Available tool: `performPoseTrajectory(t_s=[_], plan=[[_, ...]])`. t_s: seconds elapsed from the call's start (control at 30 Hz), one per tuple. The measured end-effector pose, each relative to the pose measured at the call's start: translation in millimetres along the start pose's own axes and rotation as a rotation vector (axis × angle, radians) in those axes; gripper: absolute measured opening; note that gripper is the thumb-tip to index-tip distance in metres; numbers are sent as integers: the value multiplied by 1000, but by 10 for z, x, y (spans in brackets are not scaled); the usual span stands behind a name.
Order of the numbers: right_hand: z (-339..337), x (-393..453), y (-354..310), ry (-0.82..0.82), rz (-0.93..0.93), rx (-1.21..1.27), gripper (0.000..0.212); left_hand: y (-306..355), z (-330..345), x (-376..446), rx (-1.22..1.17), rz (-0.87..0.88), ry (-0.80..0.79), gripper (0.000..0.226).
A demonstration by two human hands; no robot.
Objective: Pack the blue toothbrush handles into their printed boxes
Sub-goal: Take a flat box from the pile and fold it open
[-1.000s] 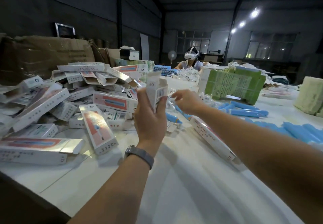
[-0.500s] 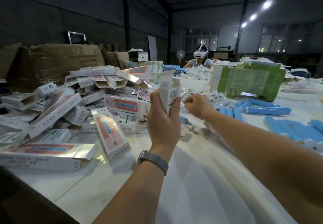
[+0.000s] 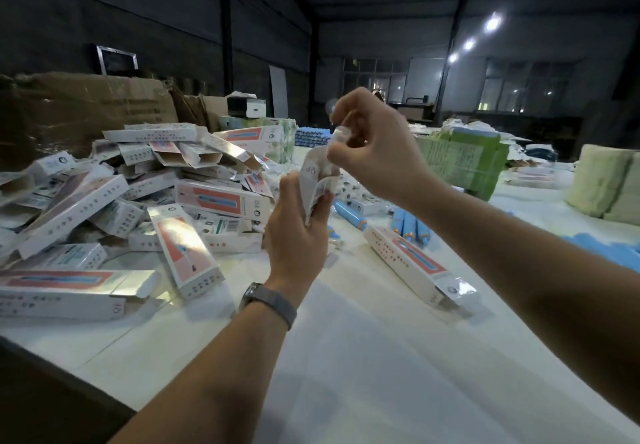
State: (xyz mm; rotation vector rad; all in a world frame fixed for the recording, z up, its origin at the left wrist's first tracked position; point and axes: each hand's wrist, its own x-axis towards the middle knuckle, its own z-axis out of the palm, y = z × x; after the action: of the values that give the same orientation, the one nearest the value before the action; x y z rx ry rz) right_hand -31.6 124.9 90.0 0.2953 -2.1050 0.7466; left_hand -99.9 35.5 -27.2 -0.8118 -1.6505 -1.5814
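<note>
Left hand (image 3: 298, 235), wristwatch (image 3: 268, 301) on its wrist, gripping an upright printed box (image 3: 313, 183) above the white table (image 3: 346, 357); right hand (image 3: 372, 142) just above that box, pinching a small clear-wrapped item (image 3: 341, 133) at its open top end. Left of the held box, a jumbled pile of printed boxes (image 3: 138, 194); right of it, one box lying flat (image 3: 412, 263), blue toothbrush handles (image 3: 410, 227) just beyond, and a green carton (image 3: 464, 163) farther back.

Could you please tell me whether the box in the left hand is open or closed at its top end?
Open: the box stands upright in the left hand, top flap raised.
</note>
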Motion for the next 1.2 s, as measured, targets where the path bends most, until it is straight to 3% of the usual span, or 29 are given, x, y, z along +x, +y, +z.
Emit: performPoseTrajectory(t_s=[0.13, 0.33, 0.53, 0.7, 0.87, 1.0, 1.2], plan=[[80, -66, 76, 9, -6, -89, 29, 28, -6, -8, 1, 5, 4, 29], [188, -139, 227, 63, -130, -157, 11, 11, -1, -5, -55, -51, 8, 30], [259, -279, 447, 3, -142, -215, 33, 3, 17, -21, -73, -28, -28, 31], [336, -295, 372, -30, 58, 122, 11, 16, 21, -1, -220, -139, -45, 31], [385, -318, 355, 9, 105, 305, 22, 67, -16, -16, -424, -128, -72, 15], [390, -370, 391, 96, 148, 382, 26, 67, -4, -32, -351, -41, -82, 26], [504, -390, 397, 187, 164, 388, 25, 46, -1, -4, -259, 15, -68, 15]])
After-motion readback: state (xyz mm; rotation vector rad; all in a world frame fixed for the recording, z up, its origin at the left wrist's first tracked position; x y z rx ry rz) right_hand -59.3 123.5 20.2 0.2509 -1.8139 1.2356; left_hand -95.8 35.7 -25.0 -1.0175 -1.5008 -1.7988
